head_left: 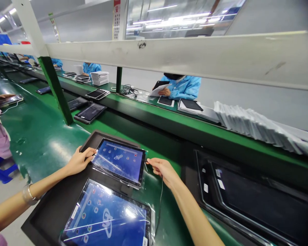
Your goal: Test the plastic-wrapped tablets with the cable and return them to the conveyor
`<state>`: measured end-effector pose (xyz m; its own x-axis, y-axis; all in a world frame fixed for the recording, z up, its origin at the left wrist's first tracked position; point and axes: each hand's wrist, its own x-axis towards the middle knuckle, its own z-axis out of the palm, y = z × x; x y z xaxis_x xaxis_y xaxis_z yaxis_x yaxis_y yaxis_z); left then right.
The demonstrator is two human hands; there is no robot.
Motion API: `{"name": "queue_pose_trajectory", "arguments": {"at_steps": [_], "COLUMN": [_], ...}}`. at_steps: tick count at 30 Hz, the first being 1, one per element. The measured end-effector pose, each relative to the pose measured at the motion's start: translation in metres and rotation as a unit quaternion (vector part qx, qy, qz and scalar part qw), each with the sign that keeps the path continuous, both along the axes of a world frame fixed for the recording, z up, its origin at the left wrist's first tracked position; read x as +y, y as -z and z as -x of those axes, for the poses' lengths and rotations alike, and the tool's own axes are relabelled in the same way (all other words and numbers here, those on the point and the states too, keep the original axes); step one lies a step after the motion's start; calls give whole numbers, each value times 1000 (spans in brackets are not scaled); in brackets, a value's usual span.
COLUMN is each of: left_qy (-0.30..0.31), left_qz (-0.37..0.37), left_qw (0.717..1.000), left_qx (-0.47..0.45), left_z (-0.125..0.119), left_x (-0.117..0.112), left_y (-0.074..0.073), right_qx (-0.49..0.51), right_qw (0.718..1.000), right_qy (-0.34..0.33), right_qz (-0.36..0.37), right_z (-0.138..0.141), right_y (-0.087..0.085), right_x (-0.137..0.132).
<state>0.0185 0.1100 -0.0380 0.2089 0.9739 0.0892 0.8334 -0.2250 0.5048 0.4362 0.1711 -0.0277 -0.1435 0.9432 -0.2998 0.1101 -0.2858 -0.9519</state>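
Tablet (115, 163) with a lit screen lies near the centre of our view, between our two hands, mostly over a dark base (47, 212) on a green bench (171, 215). Our left hand (78, 162) is at its left edge, fingers bent and close together; we cannot tell whether they pinch the rim or only steady it. Our right hand (164, 171) holds the end of a thin dark cable (161, 201) in a narrow pinch at the tablet's right edge (the fingers mask the tip, so we cannot tell whether it sits in a socket). To handle this well, we judge it best to brace the left side, grip the cable close to its plug, keep that plug level with the rim and move it straight, without twisting.

The tablet is a slim rectangle with a dark frame, set at a slant, its glossy blue screen dotted with small icons around a pale logo (118, 157). Faint streaks of light cross the glass. Nearer to us lies a second tablet (120, 227), also glowing blue, with a larger pale emblem and a bright spot of glare
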Motion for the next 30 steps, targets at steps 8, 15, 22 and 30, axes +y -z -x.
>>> {"name": "queue_pose_trajectory", "arguments": {"at_steps": [8,15,22,30], "left_qy": [-55,-123,-76,-62], "left_qz": [-3,-28,-30,-42], "left_qw": [998,992,997,997], "left_qx": [1,-1,-13,-27], "left_z": [-14,8,-11,-39], "left_x": [27,85,24,-34], "left_y": [-4,5,11,8], "right_qx": [41,92,-285,-423], "right_qw": [998,993,908,849], "right_qy": [37,52,42,-144], "right_qz": [13,59,-305,-280], "right_z": [-3,-30,2,37], "right_y": [8,9,-2,-1], "right_x": [-19,-53,-140,-163]}}
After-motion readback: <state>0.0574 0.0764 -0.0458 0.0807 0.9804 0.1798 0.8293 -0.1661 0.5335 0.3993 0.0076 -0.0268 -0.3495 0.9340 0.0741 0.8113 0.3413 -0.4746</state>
